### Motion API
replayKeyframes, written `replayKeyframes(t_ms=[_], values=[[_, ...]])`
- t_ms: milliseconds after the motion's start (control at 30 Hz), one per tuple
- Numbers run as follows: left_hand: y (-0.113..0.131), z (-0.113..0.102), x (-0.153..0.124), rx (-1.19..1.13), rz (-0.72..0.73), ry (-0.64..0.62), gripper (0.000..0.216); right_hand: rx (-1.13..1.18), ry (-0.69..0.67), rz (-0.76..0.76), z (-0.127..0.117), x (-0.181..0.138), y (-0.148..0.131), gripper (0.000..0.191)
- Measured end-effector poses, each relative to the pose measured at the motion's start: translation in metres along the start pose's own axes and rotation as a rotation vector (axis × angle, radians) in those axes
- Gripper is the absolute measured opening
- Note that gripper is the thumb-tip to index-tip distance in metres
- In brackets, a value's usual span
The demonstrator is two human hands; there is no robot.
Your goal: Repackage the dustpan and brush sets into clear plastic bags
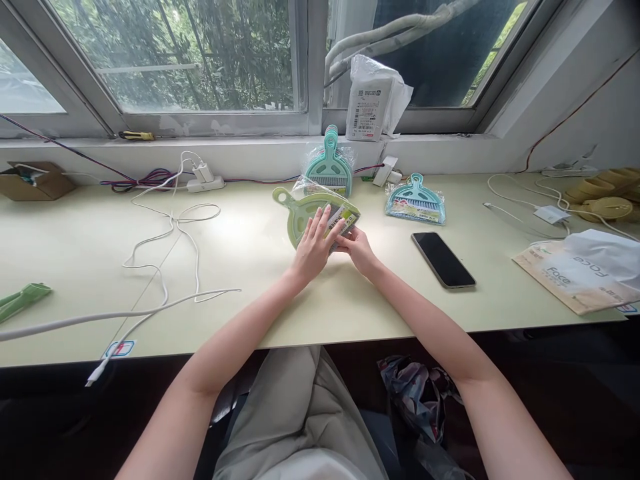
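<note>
Head view: both forearms reach forward over the tabletop (pixel 260 327). The left hand (pixel 314 245) lies, fingers spread, across the green dustpan (pixel 302 215), near the middle; the right hand (pixel 357 249) pinches its lower right edge. Clear wrapping (pixel 441 198) encloses a teal dustpan (pixel 415 193); the cardboard box (pixel 47 185) holds something partly hidden.

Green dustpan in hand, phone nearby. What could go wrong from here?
The teal dustpans stand behind the green dustpan, which is under the left hand and in the right hand; a backward push might topple them.
The phone lies beside the right forearm; a sideways sweep might shove it.
A white plug hangs off the table; the left forearm might snag it.
</note>
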State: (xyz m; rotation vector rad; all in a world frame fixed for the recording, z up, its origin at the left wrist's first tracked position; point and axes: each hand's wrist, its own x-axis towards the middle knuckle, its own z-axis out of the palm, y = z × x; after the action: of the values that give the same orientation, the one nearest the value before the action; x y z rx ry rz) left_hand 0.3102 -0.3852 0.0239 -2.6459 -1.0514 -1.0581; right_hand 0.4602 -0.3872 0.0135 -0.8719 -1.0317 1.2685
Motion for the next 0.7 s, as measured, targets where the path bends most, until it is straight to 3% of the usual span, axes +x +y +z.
replayKeyframes(t_ms=[133, 300, 433, 500, 567, 633, 700], values=[[-0.007, 0.009, -0.002, -0.022, 0.037, -0.054, 0.061, 0.037, 0.066, -0.026, -0.005, 0.003, -0.002, 0.05], [-0.006, 0.009, -0.004, -0.055, 0.147, -0.152, 0.065, 0.042, 0.054, -0.044, -0.006, 0.002, -0.003, 0.046], [0.003, 0.005, -0.005, -0.056, 0.134, -0.068, 0.06, 0.035, 0.057, -0.048, -0.005, 0.0, -0.004, 0.042], [0.006, 0.002, -0.004, -0.037, -0.009, 0.092, 0.056, 0.049, 0.074, -0.042, -0.005, 0.001, -0.004, 0.042], [0.004, 0.0, -0.002, -0.074, -0.254, 0.309, 0.06, 0.069, 0.093, -0.038, -0.006, 0.002, -0.004, 0.042], [-0.002, -0.001, 0.001, -0.24, -0.493, 0.496, 0.074, 0.09, 0.103, -0.043, -0.008, 0.003, -0.004, 0.042], [-0.01, 0.001, 0.004, -0.548, -0.639, 0.547, 0.087, 0.101, 0.109, -0.049, -0.008, 0.004, -0.004, 0.043]])
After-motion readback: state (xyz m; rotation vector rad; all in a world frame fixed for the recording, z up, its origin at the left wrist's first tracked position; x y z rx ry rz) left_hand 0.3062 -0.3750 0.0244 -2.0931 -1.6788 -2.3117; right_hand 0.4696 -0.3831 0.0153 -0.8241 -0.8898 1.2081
